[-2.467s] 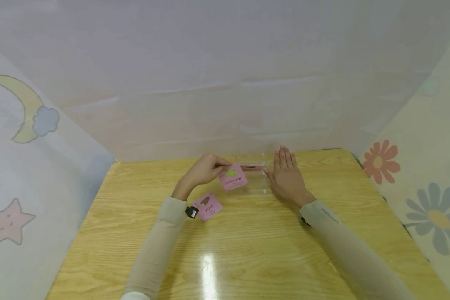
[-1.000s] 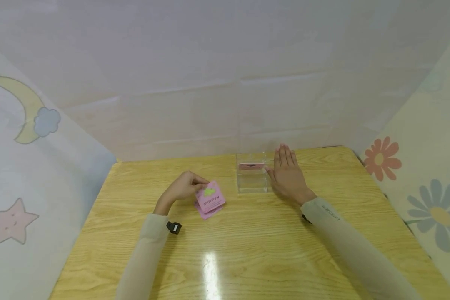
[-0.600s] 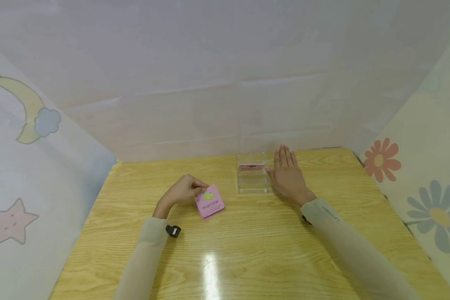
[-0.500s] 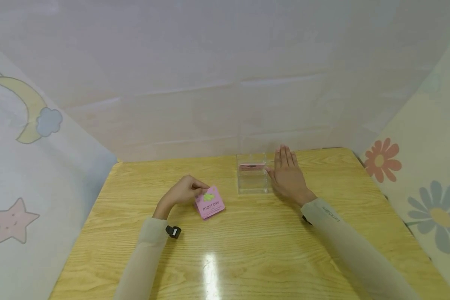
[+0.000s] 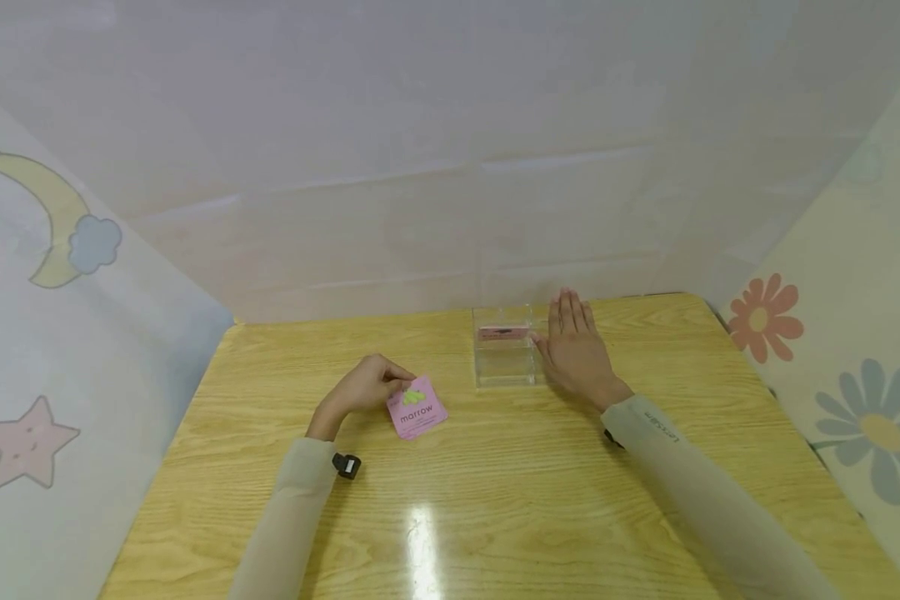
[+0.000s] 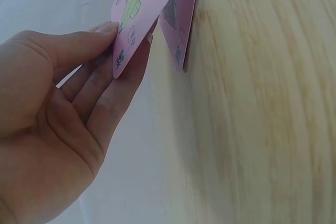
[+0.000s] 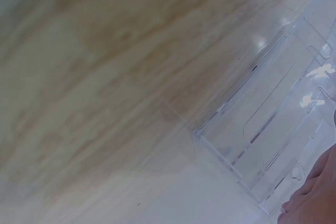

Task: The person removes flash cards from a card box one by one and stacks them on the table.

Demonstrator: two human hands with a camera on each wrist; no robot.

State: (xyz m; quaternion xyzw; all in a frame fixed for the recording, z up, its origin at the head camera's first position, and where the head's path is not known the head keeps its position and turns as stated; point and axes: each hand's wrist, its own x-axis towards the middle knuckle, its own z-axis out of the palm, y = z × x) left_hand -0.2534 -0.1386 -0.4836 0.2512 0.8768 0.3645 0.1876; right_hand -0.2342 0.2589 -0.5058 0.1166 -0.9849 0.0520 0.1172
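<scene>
My left hand [image 5: 363, 385] pinches a pink card [image 5: 417, 408] printed "marrow" by its far left corner, thumb against the printed face. Tilted in the left wrist view, this card overlaps another pink card [image 6: 177, 30], which lies flat on the wooden table; the head view hides that lower one. My right hand [image 5: 576, 354] lies with its fingers straight and together just right of a clear plastic card holder [image 5: 504, 379], thumb at the holder's right side. Toward the holder's back, a pink card edge [image 5: 503, 333] shows in a slot.
The wooden table [image 5: 525, 500] ends at a pale fabric wall [image 5: 420, 208] just behind the holder. Printed side panels stand left and right, one with a star [image 5: 28, 442], the other with flowers [image 5: 757, 319]. The holder's front section holds no card.
My left hand has carried the marrow card from beside the holder left and nearer, down over the yam card, which it now covers in the head view. My right hand has stayed put.
</scene>
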